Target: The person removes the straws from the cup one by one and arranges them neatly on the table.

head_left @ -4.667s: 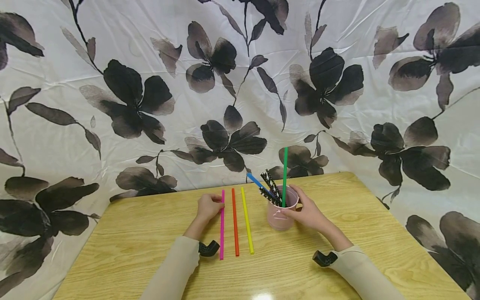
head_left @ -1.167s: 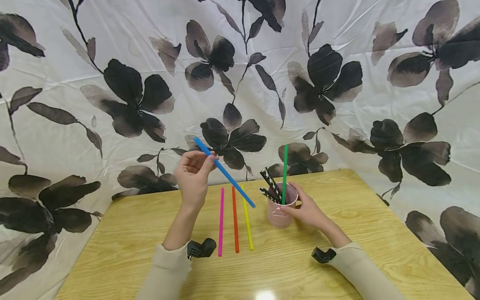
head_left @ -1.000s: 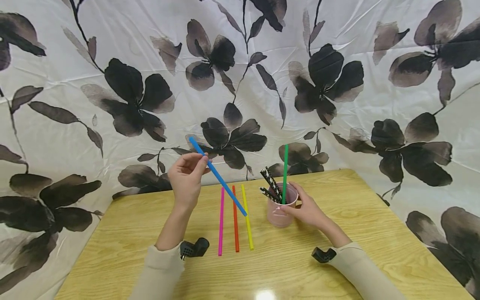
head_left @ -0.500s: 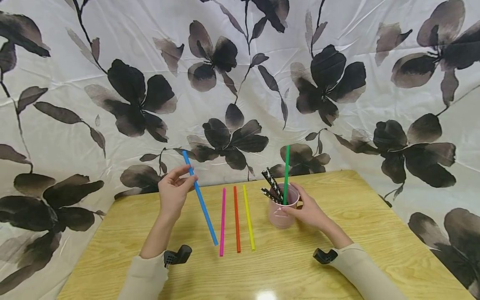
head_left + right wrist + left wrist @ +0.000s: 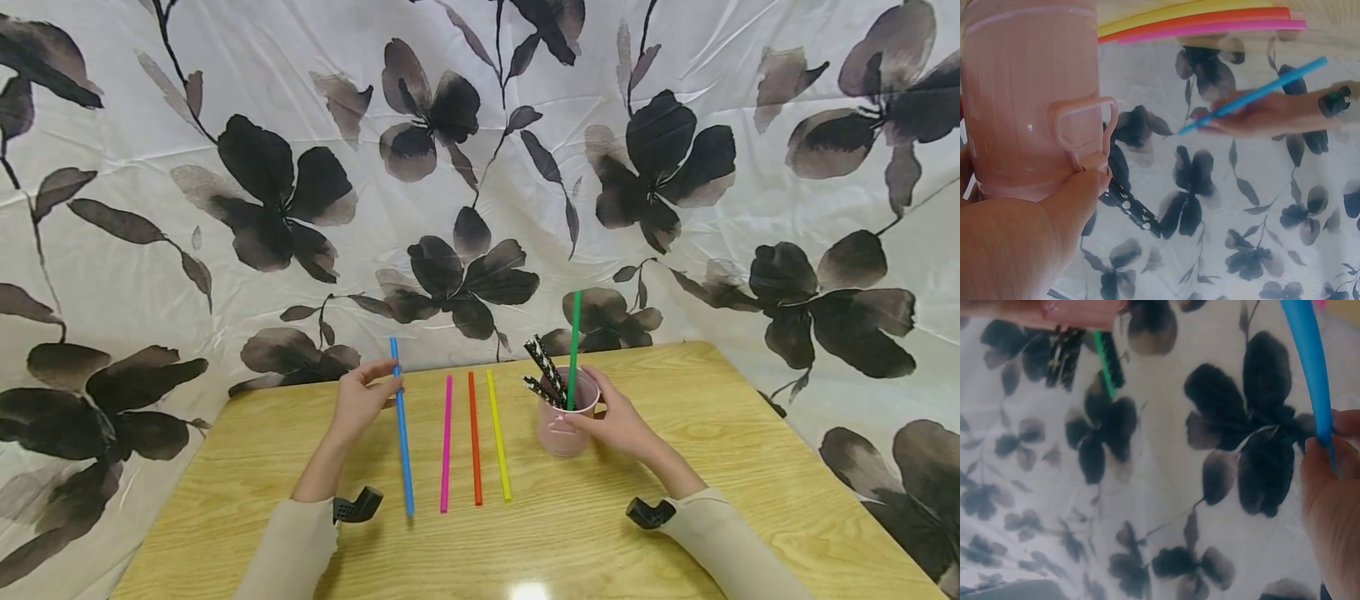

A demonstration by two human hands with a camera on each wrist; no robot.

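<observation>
My left hand [image 5: 363, 400] pinches the blue straw [image 5: 404, 450] near its far end, well left of the pink bucket [image 5: 558, 440] my right hand [image 5: 617, 418] grips, and a light touch should keep it straight.

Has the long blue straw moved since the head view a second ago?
Yes, the long blue straw in the left hand moved left. Its lower end overlapped the thin yellow straw then; now it is wholly left of the thin pink straw.
</observation>
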